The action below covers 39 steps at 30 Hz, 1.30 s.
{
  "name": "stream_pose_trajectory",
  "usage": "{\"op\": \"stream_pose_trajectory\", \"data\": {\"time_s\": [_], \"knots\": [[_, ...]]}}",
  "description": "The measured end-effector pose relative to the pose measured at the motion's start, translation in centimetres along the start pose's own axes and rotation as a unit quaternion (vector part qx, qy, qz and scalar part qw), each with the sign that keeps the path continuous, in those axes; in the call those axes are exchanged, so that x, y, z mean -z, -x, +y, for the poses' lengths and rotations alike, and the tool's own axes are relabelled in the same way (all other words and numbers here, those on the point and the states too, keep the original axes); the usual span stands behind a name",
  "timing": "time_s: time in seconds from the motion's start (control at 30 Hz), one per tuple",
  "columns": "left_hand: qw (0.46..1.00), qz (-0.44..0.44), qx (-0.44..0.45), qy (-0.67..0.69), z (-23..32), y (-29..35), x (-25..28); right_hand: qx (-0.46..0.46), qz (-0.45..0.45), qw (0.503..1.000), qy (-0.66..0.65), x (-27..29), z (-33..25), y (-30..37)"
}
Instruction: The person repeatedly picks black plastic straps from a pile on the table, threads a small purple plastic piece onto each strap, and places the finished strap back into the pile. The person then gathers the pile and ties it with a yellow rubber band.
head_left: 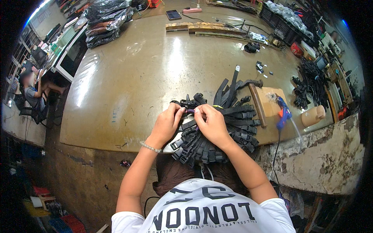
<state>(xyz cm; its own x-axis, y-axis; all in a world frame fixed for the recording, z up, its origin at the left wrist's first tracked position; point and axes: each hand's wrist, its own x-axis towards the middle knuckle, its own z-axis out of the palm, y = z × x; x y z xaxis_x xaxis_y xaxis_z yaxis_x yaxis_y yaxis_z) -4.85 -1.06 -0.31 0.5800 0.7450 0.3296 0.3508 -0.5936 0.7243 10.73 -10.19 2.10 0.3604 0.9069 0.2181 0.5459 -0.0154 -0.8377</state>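
Above the near edge of the table, my left hand and my right hand are close together, fingertips pinched. Between them runs a short black strap with a purple tint; its finer detail is too small to make out. A large bundle of black webbing straps with plastic buckles lies under and around my hands, fanning out to the right and toward me. One strap end with a pale tip sticks up beyond the bundle. My right wrist passes over part of the pile and hides it.
Right of the bundle are a hammer, a wooden board, a blue glue gun with a cord, and a tan roll. Farther off lie wooden strips, a phone and wrapped stacks. A person sits far left.
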Motion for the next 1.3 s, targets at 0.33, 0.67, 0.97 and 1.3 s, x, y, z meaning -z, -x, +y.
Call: {"op": "stream_pose_trajectory", "data": {"time_s": [0.33, 0.67, 0.97, 1.3], "knots": [[0.999, 0.001, -0.032, -0.043, 0.0, 0.0, -0.1, 0.019, 0.006, 1.000, 0.006, -0.3, 0.2, 0.1], [0.993, 0.035, 0.048, -0.106, 0.2, -0.2, 0.0, 0.031, 0.002, 1.000, 0.003, -0.2, 0.7, 0.1], [0.963, 0.172, 0.076, -0.191, 0.5, 0.6, 3.9, 0.002, 0.013, 0.997, -0.077, -0.7, 1.3, 0.0], [0.988, -0.092, 0.079, -0.100, 1.7, 0.9, 2.2, 0.066, -0.054, 0.993, 0.079, 0.5, 0.6, 0.2]]}}
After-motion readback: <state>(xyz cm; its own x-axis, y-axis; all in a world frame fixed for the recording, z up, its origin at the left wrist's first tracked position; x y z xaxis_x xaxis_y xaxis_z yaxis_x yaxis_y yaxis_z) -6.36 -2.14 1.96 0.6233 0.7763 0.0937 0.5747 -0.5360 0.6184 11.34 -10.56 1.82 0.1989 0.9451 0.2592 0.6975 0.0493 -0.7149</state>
